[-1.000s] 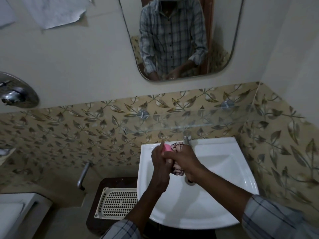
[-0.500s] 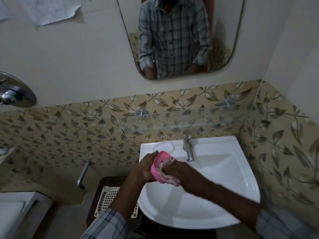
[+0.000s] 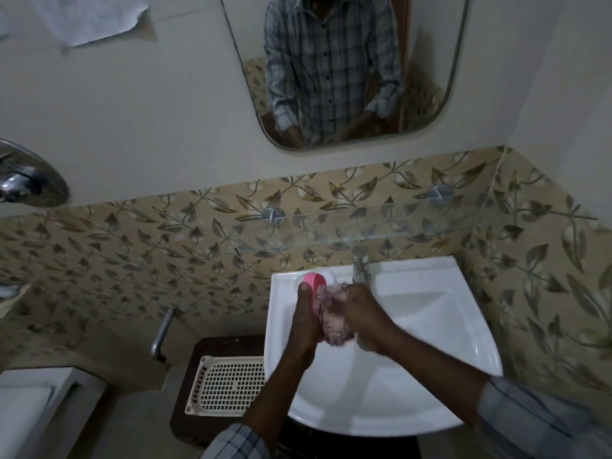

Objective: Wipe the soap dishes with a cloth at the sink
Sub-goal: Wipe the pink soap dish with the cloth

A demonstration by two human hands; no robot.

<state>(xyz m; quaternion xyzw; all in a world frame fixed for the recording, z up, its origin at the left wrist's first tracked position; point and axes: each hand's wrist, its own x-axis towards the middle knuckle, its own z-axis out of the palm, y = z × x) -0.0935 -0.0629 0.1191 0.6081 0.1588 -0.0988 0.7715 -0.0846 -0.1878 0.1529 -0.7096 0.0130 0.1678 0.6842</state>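
head view: over the white sink (image 3: 430, 329), just left of the tap (image 3: 361, 265), the left hand (image 3: 303, 323) grips a pink soap dish (image 3: 315, 282) held upright on edge. the right hand (image 3: 362, 314) clutches a mottled cloth (image 3: 334, 323) pressed against the dish. the paper sheet (image 3: 96, 19) on the wall is too faint to read.

No text, label, brand or number is legible anywhere; the paper sheet (image 3: 89, 18) is too blurred to read.
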